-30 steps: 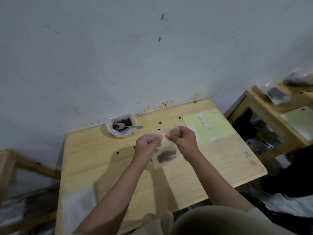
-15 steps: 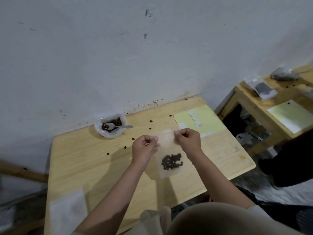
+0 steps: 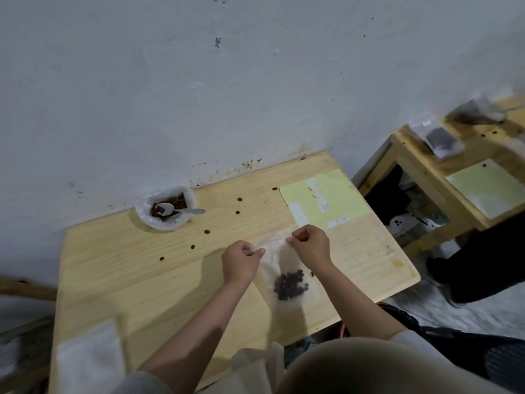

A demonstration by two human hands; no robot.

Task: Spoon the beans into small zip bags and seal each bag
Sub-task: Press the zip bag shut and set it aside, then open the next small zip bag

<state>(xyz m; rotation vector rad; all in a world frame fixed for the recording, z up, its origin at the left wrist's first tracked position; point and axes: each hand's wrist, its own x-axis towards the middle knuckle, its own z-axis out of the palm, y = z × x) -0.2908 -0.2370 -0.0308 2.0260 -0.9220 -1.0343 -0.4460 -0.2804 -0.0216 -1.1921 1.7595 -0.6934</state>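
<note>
A small clear zip bag (image 3: 284,268) lies flat on the wooden table (image 3: 142,274) with a cluster of dark beans (image 3: 290,284) in its lower half. My left hand (image 3: 241,262) pinches the left end of the bag's top strip. My right hand (image 3: 310,246) pinches the right end of the same strip. At the back left, against the wall, stands a white bowl (image 3: 166,209) with brown beans and a white spoon (image 3: 178,211) resting in it.
Several loose beans (image 3: 207,231) are scattered on the table between bowl and bag. A yellow sheet with white labels (image 3: 326,199) lies at the back right. A stack of empty bags (image 3: 91,356) sits at the front left. A second table (image 3: 460,166) stands to the right.
The bag went from held up above the table to lying flat on it, and both hands came down with it. My view has tilted down and shifted.
</note>
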